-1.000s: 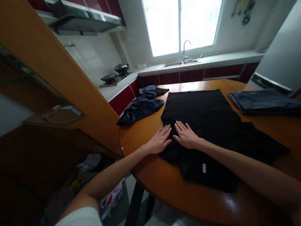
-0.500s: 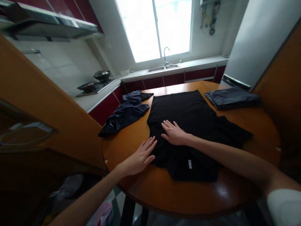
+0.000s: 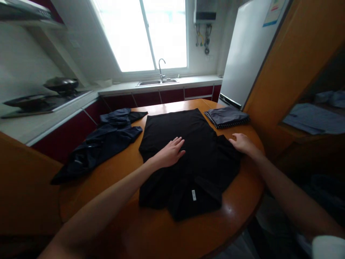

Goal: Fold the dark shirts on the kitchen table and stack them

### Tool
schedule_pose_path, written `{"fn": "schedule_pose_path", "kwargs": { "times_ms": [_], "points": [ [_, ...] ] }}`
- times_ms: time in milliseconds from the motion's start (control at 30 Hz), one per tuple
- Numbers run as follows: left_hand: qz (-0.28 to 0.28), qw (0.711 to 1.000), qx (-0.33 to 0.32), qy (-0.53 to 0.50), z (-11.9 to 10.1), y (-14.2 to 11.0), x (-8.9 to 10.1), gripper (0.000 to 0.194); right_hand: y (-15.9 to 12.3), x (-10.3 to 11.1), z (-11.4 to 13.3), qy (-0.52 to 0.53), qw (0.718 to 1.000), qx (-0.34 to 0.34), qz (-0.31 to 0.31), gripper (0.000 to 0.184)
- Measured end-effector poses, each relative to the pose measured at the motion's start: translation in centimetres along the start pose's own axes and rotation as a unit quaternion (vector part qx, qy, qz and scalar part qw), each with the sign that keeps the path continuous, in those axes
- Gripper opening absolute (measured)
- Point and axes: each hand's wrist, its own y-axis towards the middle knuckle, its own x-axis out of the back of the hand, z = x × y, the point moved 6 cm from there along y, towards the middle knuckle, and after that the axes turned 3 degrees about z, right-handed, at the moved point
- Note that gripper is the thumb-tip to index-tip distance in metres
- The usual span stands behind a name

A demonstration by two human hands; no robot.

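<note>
A black shirt (image 3: 185, 144) lies spread on the round wooden table (image 3: 167, 233), its neck with a small white label towards me. My left hand (image 3: 169, 153) rests flat on the middle of the shirt, fingers stretched out. My right hand (image 3: 242, 144) is at the outer edge of the right-hand sleeve (image 3: 228, 158), touching the cloth. Its thumb stands apart from its bent fingers; some fingertips are hard to make out against the black fabric.
A dark blue garment (image 3: 107, 133) lies crumpled on the table's left side. Folded grey clothes (image 3: 228, 117) sit at the back right. Beyond are a stove with pans (image 3: 61, 85), a sink (image 3: 156, 82) and a fridge (image 3: 242, 54). Wooden panels flank the table.
My right hand has moved from the shirt's middle to the right sleeve's outer edge. My left hand has moved from its left edge onto the middle. The view has turned right.
</note>
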Motion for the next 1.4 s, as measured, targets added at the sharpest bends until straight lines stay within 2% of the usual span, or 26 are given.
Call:
{"fn": "schedule_pose_path", "kwargs": {
  "times_ms": [67, 133, 233, 333, 400, 467, 533, 600, 667, 733, 767, 800, 833, 900, 967, 1067, 1200, 1300, 1400],
  "points": [
    [0.025, 0.998, -0.048, -0.015, -2.6, 3.6, -1.2, 0.058, -0.6, 0.3, -2.7, 0.003, 1.0, -0.023, 0.011, 0.037],
    [0.042, 0.995, -0.086, -0.029, -5.1, 6.9, -2.6, 0.055, -1.3, 0.3, -4.0, 0.015, 0.999, -0.037, 0.021, 0.038],
    [0.041, 0.992, -0.113, -0.042, -7.7, 10.7, -5.0, 0.058, -2.1, 0.0, -4.4, 0.037, 0.998, -0.047, 0.019, 0.045],
    [0.033, 0.991, -0.124, -0.039, -8.9, 12.4, -7.1, 0.064, -2.2, -0.5, -4.4, 0.097, 0.994, -0.052, 0.026, 0.04],
    [0.024, 0.99, -0.133, -0.036, -9.0, 12.7, -7.9, 0.067, -2.1, -0.4, -4.2, 0.164, 0.984, -0.053, 0.031, 0.027],
    [0.006, 0.989, -0.138, -0.054, -9.0, 12.7, -8.1, 0.066, -2.2, 0.5, -3.5, 0.217, 0.974, -0.057, 0.005, 0.017],
    [-0.03, 0.985, -0.124, -0.112, -8.6, 12.9, -7.4, 0.059, -2.6, 2.1, -1.9, 0.238, 0.969, -0.043, -0.046, 0.017],
    [-0.076, 0.971, -0.062, -0.22, -7.6, 13.3, -6.3, 0.053, -3.4, 3.0, 1.0, 0.262, 0.964, 0.008, -0.048, 0.025],
    [-0.083, 0.93, 0.027, -0.356, -6.4, 13.7, -5.9, 0.058, -3.9, 2.5, 4.3, 0.313, 0.946, 0.075, 0.048, 0.035],
    [-0.048, 0.879, 0.088, -0.467, -5.7, 13.8, -6.2, 0.064, -3.8, 1.5, 6.4, 0.352, 0.92, 0.105, 0.135, 0.041],
    [-0.033, 0.86, 0.103, -0.499, -5.5, 13.8, -6.4, 0.062, -3.2, 1.2, 6.6, 0.358, 0.918, 0.101, 0.138, 0.041],
    [-0.029, 0.85, 0.113, -0.513, -5.4, 13.7, -6.5, 0.058, -2.2, 1.1, 6.4, 0.357, 0.923, 0.088, 0.111, 0.04],
    [-0.033, 0.849, 0.119, -0.514, -5.2, 13.6, -6.6, 0.059, -0.9, 1.2, 5.7, 0.348, 0.932, 0.07, 0.065, 0.037],
    [-0.054, 0.858, 0.123, -0.496, -4.8, 13.3, -6.6, 0.073, 1.7, 1.2, 4.3, 0.319, 0.947, 0.039, -0.019, 0.03],
    [-0.063, 0.867, 0.104, -0.484, -4.8, 13.2, -6.7, 0.078, 4.0, 0.5, 3.8, 0.285, 0.957, 0.045, -0.044, 0.027],
    [-0.075, 0.881, 0.052, -0.464, -5.1, 13.2, -6.5, 0.063, 5.8, -1.4, 4.6, 0.257, 0.959, 0.118, 0.008, 0.028],
    [-0.097, 0.887, 0.023, -0.451, -5.1, 13.2, -6.2, 0.044, 5.9, -3.6, 5.3, 0.245, 0.949, 0.181, 0.08, 0.032],
    [-0.101, 0.88, 0.024, -0.464, -5.3, 13.2, -6.4, 0.044, 5.7, -4.4, 4.8, 0.226, 0.95, 0.197, 0.089, 0.033],
    [-0.107, 0.896, 0.006, -0.432, -5.7, 13.2, -6.8, 0.047, 6.1, -4.9, 3.9, 0.182, 0.958, 0.21, 0.074, 0.031]
  ]
}}
